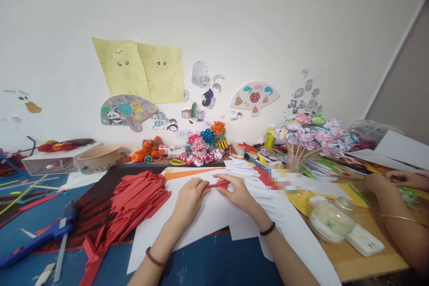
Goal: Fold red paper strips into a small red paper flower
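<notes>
Both forearms reach up from the bottom edge of the frame and slant inward, so the two hands meet near the centre, low over a large white sheet of paper. Between them, level and just right of centre, is a slim folded piece of red paper. The left hand comes at it with its back turned up and its knuckles bent, thumb and forefinger clamped on the left end. The right hand mirrors it from the other side: the forefinger lies along the top edge, the thumb is tucked below, and the two pinch the right end. How its remaining fingers are curled I can't tell from here. The left wrist carries a maroon band, the right a black one, and both wrists look nearly straight.

Left of the left hand, a heap of red paper strips spreads over a dark mat, and a blue glue gun lies in the lower left. Toward the lower right stands a squat, clear-shouldered bottle. At the right edge, another person's hand rests near the tabletop, and a bunch of paper flowers rises in the right half.
</notes>
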The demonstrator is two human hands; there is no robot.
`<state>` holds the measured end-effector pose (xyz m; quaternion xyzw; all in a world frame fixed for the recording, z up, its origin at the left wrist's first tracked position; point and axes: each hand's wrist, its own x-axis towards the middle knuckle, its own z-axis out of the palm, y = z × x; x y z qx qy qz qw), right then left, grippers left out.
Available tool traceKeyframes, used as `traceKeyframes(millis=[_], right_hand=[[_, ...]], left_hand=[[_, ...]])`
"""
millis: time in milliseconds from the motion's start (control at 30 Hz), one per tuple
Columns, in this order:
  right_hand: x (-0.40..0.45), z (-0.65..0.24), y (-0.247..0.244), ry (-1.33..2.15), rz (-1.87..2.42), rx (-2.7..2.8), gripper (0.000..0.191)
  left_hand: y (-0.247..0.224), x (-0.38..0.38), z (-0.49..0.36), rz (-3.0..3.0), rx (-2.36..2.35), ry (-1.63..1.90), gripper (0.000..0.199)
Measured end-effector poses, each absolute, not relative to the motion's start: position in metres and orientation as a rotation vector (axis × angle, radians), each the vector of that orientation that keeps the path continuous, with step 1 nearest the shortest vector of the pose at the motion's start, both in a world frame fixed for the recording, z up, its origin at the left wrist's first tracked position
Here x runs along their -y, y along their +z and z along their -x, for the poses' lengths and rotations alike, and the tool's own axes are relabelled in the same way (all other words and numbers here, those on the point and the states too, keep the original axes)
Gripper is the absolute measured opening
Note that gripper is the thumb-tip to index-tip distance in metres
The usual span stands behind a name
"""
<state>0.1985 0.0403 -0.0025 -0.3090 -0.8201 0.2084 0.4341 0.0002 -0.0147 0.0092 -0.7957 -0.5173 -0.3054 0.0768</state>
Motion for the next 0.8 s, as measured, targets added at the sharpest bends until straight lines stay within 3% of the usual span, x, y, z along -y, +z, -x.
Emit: traceKeyframes(millis=[200, 400, 800], right_hand=[[-0.0366, -0.1909, -0.0058, 0.265, 0.732, 2.179, 0.019], [-0.034, -0.1911, -0.0014, 0.355, 0.711, 2.221, 0.025], [-0.033, -0.1924, -0.001, 0.355, 0.703, 2.228, 0.01]], left_hand=[[0.0065, 0.0163, -0.0026, 2.376, 1.523, -0.806, 0.03], [0.0047, 0.0159, -0.0038, 2.347, 1.44, -0.768, 0.031], [0.0043, 0.0185, -0.0061, 2.339, 1.45, -0.817, 0.03]])
